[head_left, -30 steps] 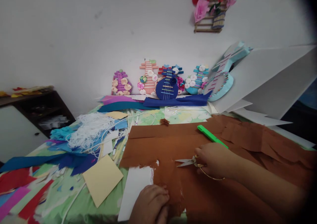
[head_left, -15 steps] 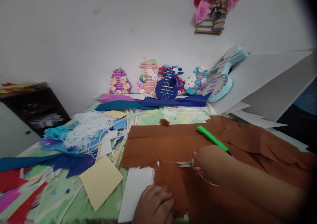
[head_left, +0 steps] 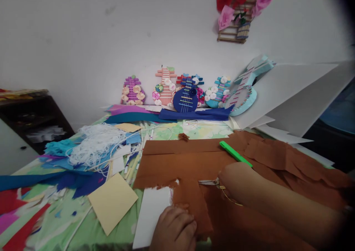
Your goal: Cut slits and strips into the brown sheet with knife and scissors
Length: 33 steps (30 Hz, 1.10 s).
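Note:
My right hand (head_left: pixel 235 180) is closed around a pair of scissors (head_left: pixel 208 183). The blades point left and lie on brown paper (head_left: pixel 172 166), with their tips by the edge of a narrower brown strip. Below and to the left, my left hand (head_left: pixel 176 228) rests with its fingers flat on that strip, next to the bare part of a white board (head_left: pixel 151 214). The board's top edge goes under the brown paper, which has a ragged border there. Just beyond my right hand lies a green utility knife (head_left: pixel 235 154).
Crumpled brown paper (head_left: pixel 277 154) spreads to the right. A cream square card (head_left: pixel 113 203), white string (head_left: pixel 95 145) and coloured scraps cover the left. Decorated lute models (head_left: pixel 185 99) stand against the wall, and white boards (head_left: pixel 288 91) lean at the back right.
The scissor blades were slightly apart and now look nearly together. My right hand has shifted a little to the right in view. The left hand keeps about the same place on the brown strip.

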Each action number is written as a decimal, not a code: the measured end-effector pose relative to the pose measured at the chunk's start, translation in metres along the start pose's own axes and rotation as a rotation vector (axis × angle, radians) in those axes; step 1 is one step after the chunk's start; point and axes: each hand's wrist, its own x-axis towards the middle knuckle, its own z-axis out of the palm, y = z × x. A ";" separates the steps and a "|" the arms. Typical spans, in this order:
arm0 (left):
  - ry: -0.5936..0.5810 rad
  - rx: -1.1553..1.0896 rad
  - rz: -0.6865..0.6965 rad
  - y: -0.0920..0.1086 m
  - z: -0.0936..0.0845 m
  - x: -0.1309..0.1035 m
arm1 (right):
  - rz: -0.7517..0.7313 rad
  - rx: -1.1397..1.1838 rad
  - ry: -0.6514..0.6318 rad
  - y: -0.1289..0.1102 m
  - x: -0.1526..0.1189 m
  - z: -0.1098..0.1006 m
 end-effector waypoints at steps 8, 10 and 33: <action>0.004 0.002 -0.009 0.001 -0.001 0.001 | 0.037 -0.160 0.066 -0.005 -0.006 -0.010; 0.007 0.003 -0.017 0.001 -0.001 0.000 | 0.016 -0.170 0.124 -0.003 -0.005 -0.005; -0.032 0.081 0.013 -0.010 -0.009 -0.007 | 0.114 -0.001 0.281 0.006 -0.011 0.034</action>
